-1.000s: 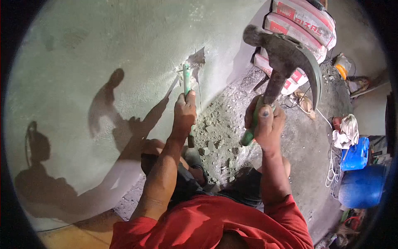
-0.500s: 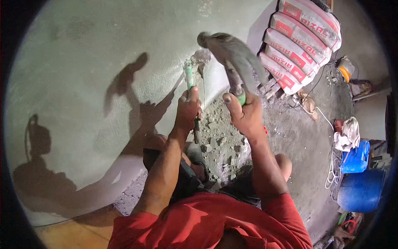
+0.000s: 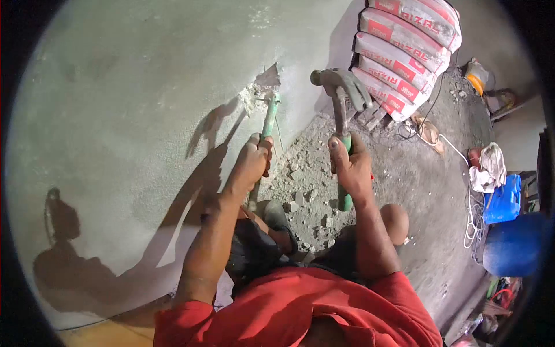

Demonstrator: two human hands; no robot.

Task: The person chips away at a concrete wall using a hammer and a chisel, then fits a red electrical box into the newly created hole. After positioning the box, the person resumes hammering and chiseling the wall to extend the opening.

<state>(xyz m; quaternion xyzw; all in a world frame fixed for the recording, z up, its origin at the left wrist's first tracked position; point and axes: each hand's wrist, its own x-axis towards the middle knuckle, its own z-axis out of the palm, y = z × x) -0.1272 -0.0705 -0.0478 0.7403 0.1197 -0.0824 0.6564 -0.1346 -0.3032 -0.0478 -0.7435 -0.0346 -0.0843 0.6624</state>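
Note:
My left hand point(image 3: 252, 160) is closed around a long chisel point(image 3: 270, 118) with worn green paint on its upper part. The chisel's far end is at a rough broken patch point(image 3: 254, 98) in the grey plastered wall point(image 3: 144, 87); whether it touches is hard to tell. My right hand point(image 3: 352, 166) grips the green handle of a claw hammer point(image 3: 341, 104). The hammer is raised to the right of the chisel, apart from it, its round face pointing left and its claw right.
Rubble point(image 3: 306, 191) lies along the wall's foot, near my boot point(image 3: 277, 218). Stacked cement bags point(image 3: 399, 58) stand at the upper right. A white cable point(image 3: 462, 162), a blue jug point(image 3: 504, 199) and a blue drum point(image 3: 514, 246) are at the right.
The hammer has swung right, away from the chisel, and is sharper. The chisel's far end is now at the broken patch. The view has shifted slightly.

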